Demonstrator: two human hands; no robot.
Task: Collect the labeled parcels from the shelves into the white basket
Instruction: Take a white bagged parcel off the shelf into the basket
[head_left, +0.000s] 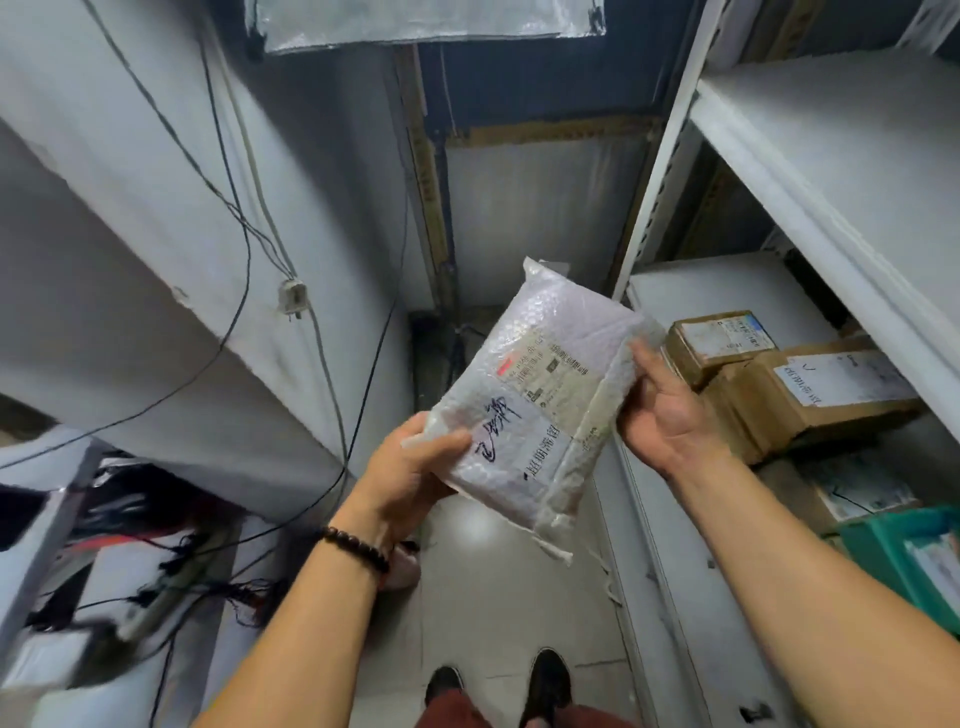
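A flat bubble-wrap parcel with a printed label and black handwriting hangs in the aisle in front of me. My left hand grips its lower left corner, thumb on top. Against the parcel's right edge lies my right hand, palm up and fingers nearly straight, fingertips touching the wrap. Labeled cardboard boxes sit on the white shelf to my right. No white basket shows in this view.
White metal shelving fills the right side, with a green bin on a lower level. To the left stands a grey wall with hanging black cables and a cluttered corner with a power strip. The tiled aisle floor is narrow.
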